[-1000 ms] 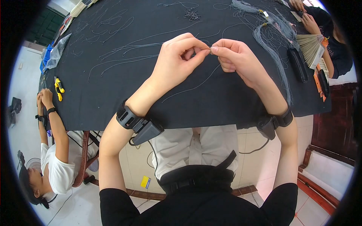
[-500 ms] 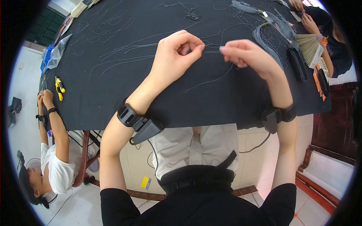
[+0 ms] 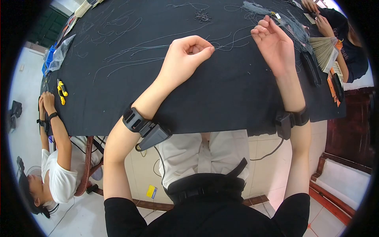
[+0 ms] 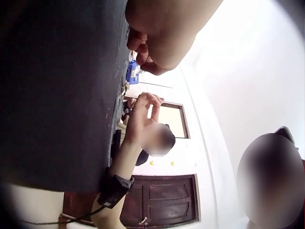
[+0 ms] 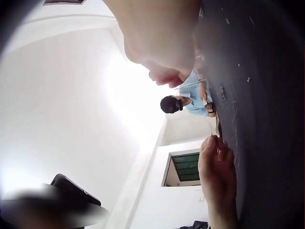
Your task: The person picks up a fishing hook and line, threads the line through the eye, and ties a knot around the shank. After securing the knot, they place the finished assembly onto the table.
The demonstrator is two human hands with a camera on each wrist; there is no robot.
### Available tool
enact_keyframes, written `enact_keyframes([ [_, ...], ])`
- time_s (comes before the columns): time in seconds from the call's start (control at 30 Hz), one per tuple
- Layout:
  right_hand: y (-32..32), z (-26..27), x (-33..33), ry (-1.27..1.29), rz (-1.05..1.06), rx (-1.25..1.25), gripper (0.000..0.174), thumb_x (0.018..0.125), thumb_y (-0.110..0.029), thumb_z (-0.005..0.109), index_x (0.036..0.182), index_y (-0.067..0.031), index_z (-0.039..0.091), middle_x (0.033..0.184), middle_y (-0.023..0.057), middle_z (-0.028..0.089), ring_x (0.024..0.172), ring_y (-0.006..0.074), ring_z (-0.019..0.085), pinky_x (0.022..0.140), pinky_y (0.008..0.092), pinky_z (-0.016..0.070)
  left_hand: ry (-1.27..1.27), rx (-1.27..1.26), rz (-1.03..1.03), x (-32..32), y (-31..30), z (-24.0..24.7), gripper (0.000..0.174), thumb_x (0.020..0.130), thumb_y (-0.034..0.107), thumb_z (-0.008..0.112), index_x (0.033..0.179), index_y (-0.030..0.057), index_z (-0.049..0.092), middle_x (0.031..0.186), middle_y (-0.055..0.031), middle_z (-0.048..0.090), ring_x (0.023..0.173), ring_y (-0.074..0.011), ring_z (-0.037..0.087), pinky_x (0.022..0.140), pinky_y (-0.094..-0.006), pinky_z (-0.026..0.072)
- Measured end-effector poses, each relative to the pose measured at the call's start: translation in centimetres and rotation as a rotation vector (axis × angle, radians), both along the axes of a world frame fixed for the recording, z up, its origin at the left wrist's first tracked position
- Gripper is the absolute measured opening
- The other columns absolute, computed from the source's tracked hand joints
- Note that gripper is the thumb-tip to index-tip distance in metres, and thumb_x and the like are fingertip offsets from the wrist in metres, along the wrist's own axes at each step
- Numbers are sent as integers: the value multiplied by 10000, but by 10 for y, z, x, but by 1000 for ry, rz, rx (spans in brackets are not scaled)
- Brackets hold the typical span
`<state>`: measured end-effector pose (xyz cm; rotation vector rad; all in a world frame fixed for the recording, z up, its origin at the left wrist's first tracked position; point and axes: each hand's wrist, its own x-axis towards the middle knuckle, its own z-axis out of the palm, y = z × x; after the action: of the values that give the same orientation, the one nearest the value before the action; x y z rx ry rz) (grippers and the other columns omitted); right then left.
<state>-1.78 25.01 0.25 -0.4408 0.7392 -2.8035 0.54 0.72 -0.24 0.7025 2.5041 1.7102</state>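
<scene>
In the head view my left hand (image 3: 183, 57) is above the middle of the black-covered table, thumb and index fingertip pinched together on the end of a thin grey line (image 3: 237, 41). What else sits in that pinch is too small to make out. The line runs from there to my right hand (image 3: 277, 49), raised at the right with its palm showing and its curled fingers holding the line. The right wrist view shows the left hand (image 5: 218, 176) with its fingertips together. Several cut lengths of line (image 3: 138, 49) lie left of and behind the left hand.
A small heap of dark metal pieces (image 3: 202, 16) lies at the back. Bundled grey line (image 3: 272, 19), a black case (image 3: 311, 69) and fanned card strips (image 3: 323, 51) are at the right. Yellow-handled pliers (image 3: 62, 93) lie at the left. Other people sit at both sides.
My right hand has moved away from the left fingertips, to the right and back, turning its palm into view and drawing the line out. The left hand stays nearly in place.
</scene>
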Motion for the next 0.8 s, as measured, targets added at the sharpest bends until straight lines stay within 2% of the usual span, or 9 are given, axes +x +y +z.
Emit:
enact_keyframes([
  [0.13, -2, -4, 0, -88, -125, 40, 255, 881, -22, 392, 1127, 45, 376, 881, 84, 440, 770, 168, 449, 828, 319, 386, -171, 103, 39, 2, 2, -1, 173, 813, 221, 596, 887, 72, 644, 722, 18, 569, 619, -41, 460, 543, -175, 359],
  [0.33, 5, -11, -3, -47, -222, 113, 293, 856, 13, 419, 1142, 58, 375, 875, 91, 447, 728, 148, 441, 811, 314, 396, -421, 275, 22, 1, 3, 3, 166, 819, 186, 594, 889, 40, 633, 685, 20, 531, 591, -24, 425, 516, -151, 340],
  [0.43, 4, -16, -4, -103, -346, 184, 266, 861, -21, 419, 1121, 33, 406, 831, 90, 503, 727, 138, 483, 786, 320, 427, -499, 356, -18, 0, 3, 1, 160, 821, 166, 592, 886, 24, 627, 676, 24, 518, 574, -17, 403, 509, -142, 328],
  [0.53, 4, -16, -4, -106, -399, 246, 277, 862, -30, 419, 1133, 24, 398, 820, 85, 498, 693, 134, 476, 759, 329, 432, -523, 399, -64, -1, 1, 0, 160, 820, 163, 593, 887, 21, 626, 674, 28, 514, 572, -16, 400, 502, -146, 324],
  [0.63, 6, -16, -4, -46, -358, 247, 284, 862, -31, 417, 1142, 9, 396, 820, 82, 495, 666, 133, 470, 739, 332, 431, -522, 399, -58, -2, 2, -1, 153, 820, 159, 593, 882, 23, 628, 665, 30, 508, 570, -17, 396, 498, -148, 321],
  [0.8, 5, -17, -3, -41, -434, 318, 378, 866, -36, 413, 1229, -15, 307, 822, 89, 496, 644, 132, 462, 723, 335, 428, -515, 341, -50, -1, 2, -1, 143, 813, 149, 599, 873, 24, 632, 664, 28, 508, 558, -19, 388, 495, -148, 318],
])
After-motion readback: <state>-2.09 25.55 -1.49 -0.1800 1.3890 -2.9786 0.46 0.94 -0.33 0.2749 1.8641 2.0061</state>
